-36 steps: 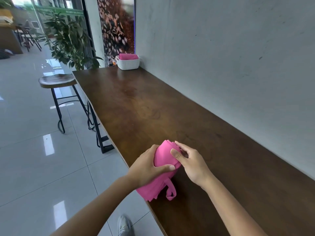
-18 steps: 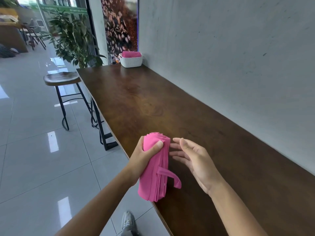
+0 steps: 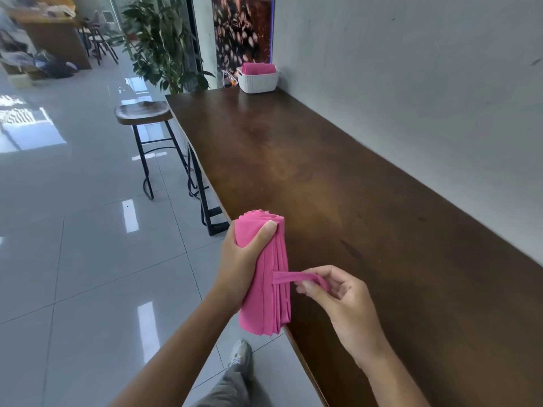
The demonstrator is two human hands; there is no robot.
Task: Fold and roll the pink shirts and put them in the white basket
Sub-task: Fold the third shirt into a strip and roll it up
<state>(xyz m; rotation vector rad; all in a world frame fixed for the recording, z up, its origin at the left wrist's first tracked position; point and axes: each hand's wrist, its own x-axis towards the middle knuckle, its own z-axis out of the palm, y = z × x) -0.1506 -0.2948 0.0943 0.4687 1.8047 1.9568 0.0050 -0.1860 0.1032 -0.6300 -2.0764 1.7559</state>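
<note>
Now we grip the rolled pink shirt (image 3: 266,277) in our left hand (image 3: 241,268), thumb curled over its top, at the table's (image 3: 367,201) near edge, about six o'clock. Our right hand (image 3: 338,295), at its three o'clock, pinches a loose pink strap (image 3: 293,278). At twelve o'clock, far off, the white basket (image 3: 258,80) holds another pink roll (image 3: 258,68).
</note>
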